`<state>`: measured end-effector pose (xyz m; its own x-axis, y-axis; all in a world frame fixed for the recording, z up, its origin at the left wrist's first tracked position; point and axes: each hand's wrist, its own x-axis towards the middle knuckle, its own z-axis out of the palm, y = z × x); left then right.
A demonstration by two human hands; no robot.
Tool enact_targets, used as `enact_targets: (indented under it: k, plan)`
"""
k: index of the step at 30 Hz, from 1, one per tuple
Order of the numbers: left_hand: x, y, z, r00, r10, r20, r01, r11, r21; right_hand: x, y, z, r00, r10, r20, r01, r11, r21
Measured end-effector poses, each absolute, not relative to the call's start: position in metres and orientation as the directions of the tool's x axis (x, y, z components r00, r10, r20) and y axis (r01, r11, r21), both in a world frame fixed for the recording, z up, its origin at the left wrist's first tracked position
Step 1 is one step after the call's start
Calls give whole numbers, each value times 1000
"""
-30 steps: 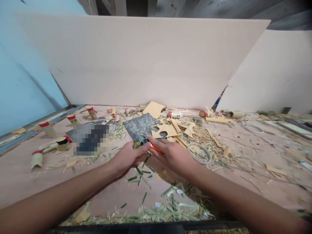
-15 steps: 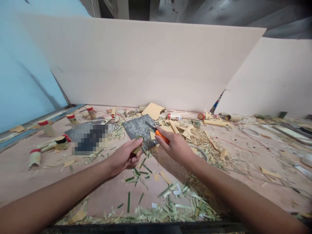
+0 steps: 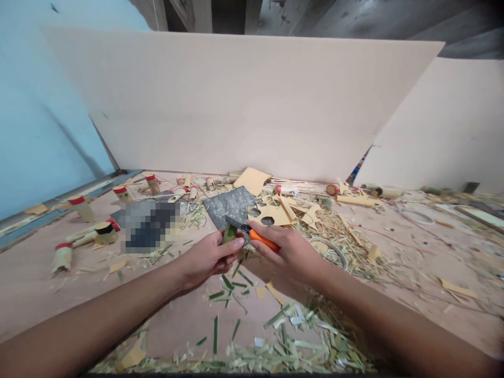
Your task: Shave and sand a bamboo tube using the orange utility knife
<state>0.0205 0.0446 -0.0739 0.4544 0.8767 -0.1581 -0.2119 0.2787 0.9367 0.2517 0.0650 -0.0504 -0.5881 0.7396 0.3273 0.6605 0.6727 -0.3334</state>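
Observation:
My left hand is closed round a short piece of green bamboo, its upper end showing above the fingers. My right hand grips the orange handle of a utility knife. The knife's dark blade reaches left to the top of the bamboo and appears to touch it. Behind both hands lies a dark, dusty square sheet. Green bamboo slivers are scattered beneath the hands.
Several bamboo tubes with red ends stand at the left. A yellow sheet with round holes lies beyond the right hand, beside a heap of shavings. More shavings line the front edge. A large pale board rises behind.
My right hand has brought the knife down and its blade onto the bamboo's top. The bamboo in my left hand is now tilted more upright. The whole view has shifted slightly.

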Motion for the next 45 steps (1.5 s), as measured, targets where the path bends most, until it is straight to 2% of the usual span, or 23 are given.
enact_targets:
  k: [9,15,19,22,27,31,33,38,41,45]
  plan:
    - [21,41,-76,453,882,-134,-175,235,956,251,59,-56,-695,663,276,605,748,-272]
    - [26,35,-77,430,897,-99,-308,249,918,247,52,-54,-745,621,246,561,781,-273]
    - [30,33,-76,390,917,-89,-313,223,923,247,51,-55,-715,659,236,646,751,-137]
    - [31,33,-74,350,932,-96,-240,188,952,245,48,-55,-708,670,224,682,731,-29]
    - [31,37,-76,276,953,-127,-122,166,979,238,51,-54,-608,741,284,764,643,-43]
    - [31,39,-80,255,960,-115,-132,152,979,250,74,-52,-325,892,314,914,382,-139]
    - [30,39,-80,268,957,-114,-147,158,976,258,83,-52,-270,902,337,928,337,-160]
    - [26,43,-77,366,921,-135,-163,206,965,258,82,-53,-442,810,386,813,544,-210]
    - [23,45,-80,392,909,-143,-168,224,960,253,76,-55,-562,740,370,730,654,-198]
    - [21,44,-80,391,911,-133,-191,222,956,251,71,-57,-651,684,329,669,722,-177]
